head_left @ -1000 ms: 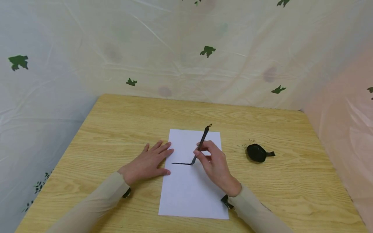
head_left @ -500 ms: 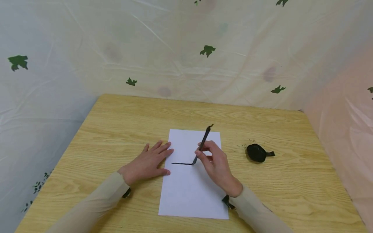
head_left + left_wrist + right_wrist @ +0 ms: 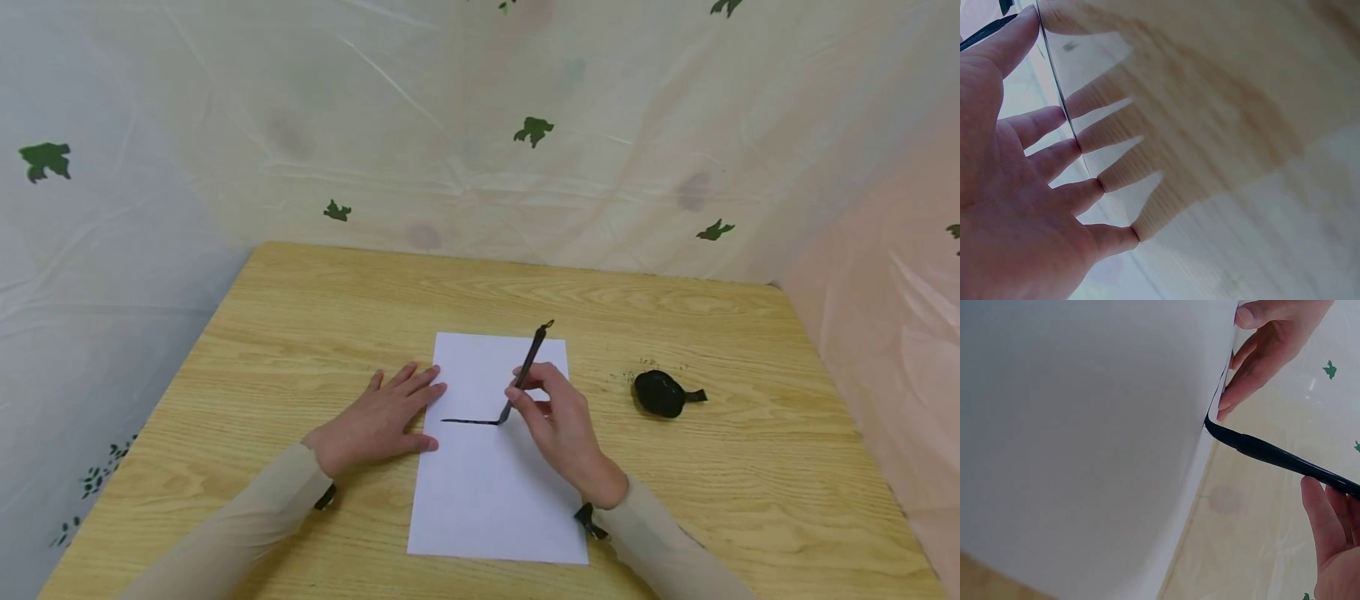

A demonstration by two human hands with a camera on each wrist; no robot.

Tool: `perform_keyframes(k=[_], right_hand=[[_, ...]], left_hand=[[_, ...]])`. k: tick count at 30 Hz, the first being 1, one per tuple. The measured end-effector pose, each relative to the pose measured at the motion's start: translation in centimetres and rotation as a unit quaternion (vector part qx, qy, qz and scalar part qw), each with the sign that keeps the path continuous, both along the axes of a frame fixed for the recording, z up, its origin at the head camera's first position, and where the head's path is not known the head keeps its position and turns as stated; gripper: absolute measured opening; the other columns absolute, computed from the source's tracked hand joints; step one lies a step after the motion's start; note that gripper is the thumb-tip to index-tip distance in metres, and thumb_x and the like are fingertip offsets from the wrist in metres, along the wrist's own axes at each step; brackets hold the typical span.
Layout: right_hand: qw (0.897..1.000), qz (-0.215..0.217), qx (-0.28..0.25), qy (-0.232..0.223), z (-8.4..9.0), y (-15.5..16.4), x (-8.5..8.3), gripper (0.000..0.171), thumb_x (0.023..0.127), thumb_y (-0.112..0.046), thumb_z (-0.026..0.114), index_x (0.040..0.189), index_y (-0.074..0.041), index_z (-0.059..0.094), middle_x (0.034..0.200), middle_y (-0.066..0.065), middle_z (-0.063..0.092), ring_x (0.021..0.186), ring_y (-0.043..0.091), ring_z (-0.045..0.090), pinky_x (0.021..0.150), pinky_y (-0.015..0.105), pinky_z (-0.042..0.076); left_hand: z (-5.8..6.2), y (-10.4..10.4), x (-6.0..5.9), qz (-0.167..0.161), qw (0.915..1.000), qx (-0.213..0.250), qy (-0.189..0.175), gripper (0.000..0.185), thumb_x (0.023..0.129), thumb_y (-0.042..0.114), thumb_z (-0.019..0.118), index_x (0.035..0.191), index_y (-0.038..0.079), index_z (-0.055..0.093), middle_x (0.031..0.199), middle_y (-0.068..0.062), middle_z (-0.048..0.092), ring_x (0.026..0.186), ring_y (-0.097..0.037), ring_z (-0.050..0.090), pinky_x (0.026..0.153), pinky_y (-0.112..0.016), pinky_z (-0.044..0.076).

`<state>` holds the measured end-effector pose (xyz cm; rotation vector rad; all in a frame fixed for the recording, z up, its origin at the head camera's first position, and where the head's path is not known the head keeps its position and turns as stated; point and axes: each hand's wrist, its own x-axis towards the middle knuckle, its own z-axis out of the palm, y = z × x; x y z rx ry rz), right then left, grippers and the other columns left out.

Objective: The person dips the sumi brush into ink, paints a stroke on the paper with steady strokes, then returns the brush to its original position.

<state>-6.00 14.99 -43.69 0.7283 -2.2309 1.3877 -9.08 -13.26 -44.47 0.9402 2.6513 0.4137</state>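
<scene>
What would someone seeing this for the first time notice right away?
Most striking is the black stroke across the middle of the white paper, which lies at the centre of the wooden table. The right hand holds a dark brush with its tip at the stroke's right end, while the left hand lies flat on the paper's left edge. A small black ink dish sits to the right of the paper.

Wooden table [image 3: 315,333]: light oak grain, evenly lit. Pale plastic sheeting [image 3: 450,125], printed with green leaf shapes, is hung as walls beyond and to either side of the hands.
</scene>
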Motion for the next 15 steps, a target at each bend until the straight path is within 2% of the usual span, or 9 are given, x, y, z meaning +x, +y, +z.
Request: perform_keyframes(k=[6, 15], right_hand=[[1.0, -0.001, -0.001, 0.005, 0.03, 0.13, 0.05, 0.031, 0.088, 0.014, 0.073, 0.112, -0.001, 0.061, 0.098, 0.008, 0.07, 0.09, 0.025, 0.074, 0.067, 0.022, 0.06], [1.0, -0.012, -0.003, -0.01, 0.07, 0.42, 0.2, 0.029, 0.089, 0.012, 0.074, 0.112, -0.001, 0.061, 0.098, 0.007, 0.069, 0.091, 0.026, 0.074, 0.069, 0.023, 0.06]], left_hand=[[-0.07, -0.05, -0.08, 0.0, 1.0, 0.0, 0.0, 0.081, 0.096, 0.052, 0.07, 0.161, 0.014, 0.04, 0.171, -0.007, 0.025, 0.158, -0.036, 0.013, 0.117, -0.074, 0.015], [-0.22, -0.13, -0.22, 0.004, 0.9999, 0.002, -0.011, 0.081, 0.096, 0.051, 0.07, 0.161, 0.014, 0.038, 0.171, -0.005, 0.023, 0.158, -0.036, 0.01, 0.117, -0.073, 0.012]])
